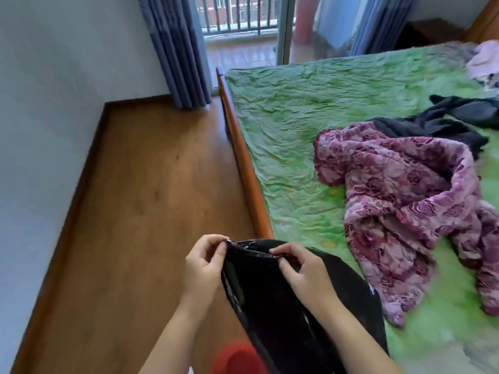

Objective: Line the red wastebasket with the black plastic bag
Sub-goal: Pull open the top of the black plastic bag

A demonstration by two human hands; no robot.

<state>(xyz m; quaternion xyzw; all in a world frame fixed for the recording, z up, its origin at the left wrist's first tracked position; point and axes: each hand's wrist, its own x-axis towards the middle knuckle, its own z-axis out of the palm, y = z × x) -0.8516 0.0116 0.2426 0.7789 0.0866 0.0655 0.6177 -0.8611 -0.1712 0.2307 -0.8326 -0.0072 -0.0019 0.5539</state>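
A black plastic bag (270,298) hangs in front of me, shiny and crumpled. My left hand (204,261) pinches its top edge at the left corner. My right hand (302,268) pinches the same top edge at the right. The bag's mouth is held between both hands, only slightly parted. Below it, at the bottom edge of the view, a blurred red wastebasket (237,359) stands on the floor, partly hidden by the bag and my forearms.
A bed with a green sheet (297,125) and an orange wooden rail (243,157) fills the right side. A purple flowered garment (399,201) and black clothes (445,120) lie on it. Wooden floor (140,198) runs left to a wall, curtains and a balcony door.
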